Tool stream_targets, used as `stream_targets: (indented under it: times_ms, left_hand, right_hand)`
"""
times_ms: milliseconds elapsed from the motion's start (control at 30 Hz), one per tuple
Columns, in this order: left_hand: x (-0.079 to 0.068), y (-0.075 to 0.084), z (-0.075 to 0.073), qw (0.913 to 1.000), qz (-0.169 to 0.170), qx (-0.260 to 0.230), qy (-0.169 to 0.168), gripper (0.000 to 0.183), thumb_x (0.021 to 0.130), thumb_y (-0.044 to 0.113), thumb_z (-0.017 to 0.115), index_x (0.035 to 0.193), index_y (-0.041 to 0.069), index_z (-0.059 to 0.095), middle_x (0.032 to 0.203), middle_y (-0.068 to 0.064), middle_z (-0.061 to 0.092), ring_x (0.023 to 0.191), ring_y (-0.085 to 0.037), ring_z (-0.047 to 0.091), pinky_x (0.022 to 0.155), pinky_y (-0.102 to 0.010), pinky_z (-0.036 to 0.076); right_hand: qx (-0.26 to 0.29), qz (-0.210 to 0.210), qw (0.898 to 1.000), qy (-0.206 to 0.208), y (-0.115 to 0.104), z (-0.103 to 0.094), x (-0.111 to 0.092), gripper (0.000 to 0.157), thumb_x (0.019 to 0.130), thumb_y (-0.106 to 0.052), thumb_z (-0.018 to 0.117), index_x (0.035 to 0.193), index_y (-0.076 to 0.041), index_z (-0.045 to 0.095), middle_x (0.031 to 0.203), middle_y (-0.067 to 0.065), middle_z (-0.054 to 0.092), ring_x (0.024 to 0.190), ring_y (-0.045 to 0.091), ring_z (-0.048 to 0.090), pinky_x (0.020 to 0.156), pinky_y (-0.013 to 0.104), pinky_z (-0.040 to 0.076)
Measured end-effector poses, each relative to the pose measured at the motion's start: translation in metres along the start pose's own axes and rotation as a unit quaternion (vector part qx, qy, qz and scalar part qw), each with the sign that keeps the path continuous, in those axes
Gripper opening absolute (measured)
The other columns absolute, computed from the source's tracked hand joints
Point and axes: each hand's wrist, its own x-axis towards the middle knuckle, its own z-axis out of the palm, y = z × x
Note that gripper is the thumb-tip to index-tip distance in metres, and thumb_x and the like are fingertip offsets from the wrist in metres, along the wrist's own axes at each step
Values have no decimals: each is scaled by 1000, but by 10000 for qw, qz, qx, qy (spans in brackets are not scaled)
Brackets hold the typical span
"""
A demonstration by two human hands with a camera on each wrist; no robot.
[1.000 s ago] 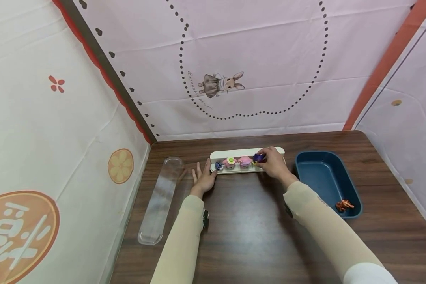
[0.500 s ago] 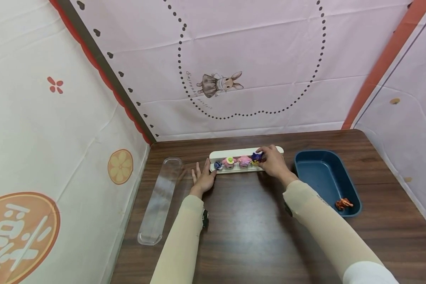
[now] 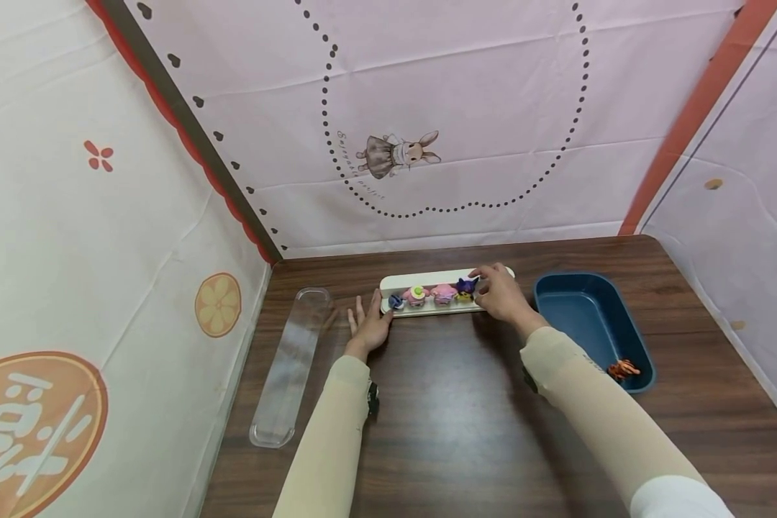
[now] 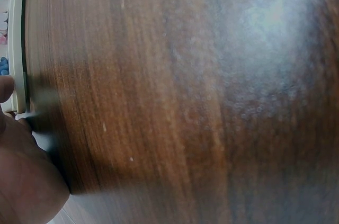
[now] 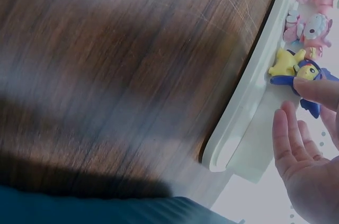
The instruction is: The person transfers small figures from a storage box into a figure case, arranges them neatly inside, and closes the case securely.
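Note:
A long white display tray with a raised back stands near the far table edge. My right hand pinches a small yellow figurine in a dark-blue pointed hood between thumb and forefinger, over the tray's right part. Its other fingers extend loosely in the right wrist view. To its left in the tray stand two pink figurines and, at the left end, a blue figurine. My left hand touches the tray's left end, thumb over the front rim, remaining fingers straight and spread.
A dark-blue bin stands right of the tray, with an orange-and-black figurine in its near corner. A clear plastic cover lies lengthwise on the table at left. Printed cloth walls enclose the table's back and sides.
The hooded figurine has turned upright beside the pink one, its yellow part now showing below the hood. The right fingers have shifted slightly; the left hand stays at the tray's end.

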Motion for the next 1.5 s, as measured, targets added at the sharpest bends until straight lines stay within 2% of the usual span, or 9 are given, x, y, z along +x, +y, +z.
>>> stream_targets:
  times_ms: [200,433,633,800,967,1200,1367,1500]
  left_hand:
    - [-3,1,1,9999,119,-84,65,69,110,42,37,169,23,7,177,2,7,160,-27,-25,123,-53,-27]
    - [2,-2,2,9999,-76,40,-77,69,109,47,35,168,31,1,175,10,3,160,-25,-26,123,-50,-28]
    - [2,-2,1,10000,-52,12,-77,71,109,45,37,168,28,2,176,9,4,160,-27,-25,123,-51,-28]
    - [1,-2,1,10000,-31,-68,-57,70,109,44,37,168,27,4,176,7,4,160,-27,-24,123,-51,-29]
    - [2,-1,1,9999,-57,3,-89,70,109,46,35,168,30,1,176,10,3,160,-24,-26,122,-50,-30]
    - [-6,5,-3,10000,53,45,-14,69,110,43,35,169,24,2,176,3,6,160,-26,-25,123,-52,-27]
    - [-11,9,-6,9999,98,71,57,68,110,42,36,169,23,5,176,1,9,161,-27,-22,125,-55,-23]
    - [-7,7,-3,9998,64,180,4,69,110,43,34,169,24,3,176,4,6,161,-29,-22,124,-55,-25]
  right_hand:
    - [44,-1,10000,-12,1,-9,-5,55,87,1,75,139,-6,59,138,26,48,112,41,70,86,49,60]
    - [85,31,10000,-4,1,-26,-16,57,90,-2,75,143,-8,57,140,23,47,117,42,68,87,51,61]
    - [-37,58,9999,102,0,-45,-30,56,91,-4,75,144,-8,56,141,25,46,117,43,66,92,56,59]
    - [-119,35,9996,243,6,-58,-43,55,91,-4,75,143,-6,57,140,26,46,115,43,66,90,56,60]
    - [-295,20,9992,253,13,-74,-60,56,93,-8,74,145,-5,54,137,27,48,113,45,65,86,56,59]
    - [-429,93,9989,159,25,-93,-89,56,93,-12,76,144,-4,54,132,29,53,106,42,68,79,52,59]
    - [-537,122,9985,-36,36,-100,-109,57,93,-13,77,143,-2,55,129,29,59,99,36,70,74,48,59]
    - [-543,204,9980,-254,46,-103,-124,52,93,-15,77,138,-1,57,127,29,61,99,35,70,76,48,60]
